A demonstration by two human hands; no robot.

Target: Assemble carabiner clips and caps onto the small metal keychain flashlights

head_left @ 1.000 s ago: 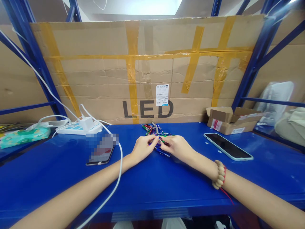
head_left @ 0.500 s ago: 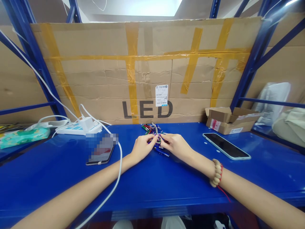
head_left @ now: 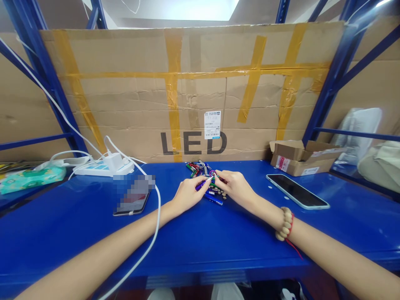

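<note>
My left hand (head_left: 189,192) is closed on a slim purple metal tube (head_left: 201,184) that looks like a mini flashlight, tilted with its far end up to the right. Close beside that end, my right hand (head_left: 234,184) is pinched at a small purple ring (head_left: 213,172); whether anything else lies between its fingertips is hidden. Beneath and behind both hands sits a pile of small metal tubes (head_left: 196,168) in red, green, silver and blue. A blue tube (head_left: 214,200) lies at the pile's near edge. Several small round button-like discs (head_left: 223,195) show by my right fingers.
A phone (head_left: 133,202) lies left on the blue shelf (head_left: 193,246), with a white cable (head_left: 158,208) looping over my left forearm. Behind it is a power strip (head_left: 104,167). On the right are another phone (head_left: 296,191) and an open cardboard box (head_left: 303,158). Tall cardboard (head_left: 131,116) stands behind.
My fingertips have moved slightly apart. The purple tube in my left hand and the purple ring by my right now show, and the small discs beneath are uncovered.
</note>
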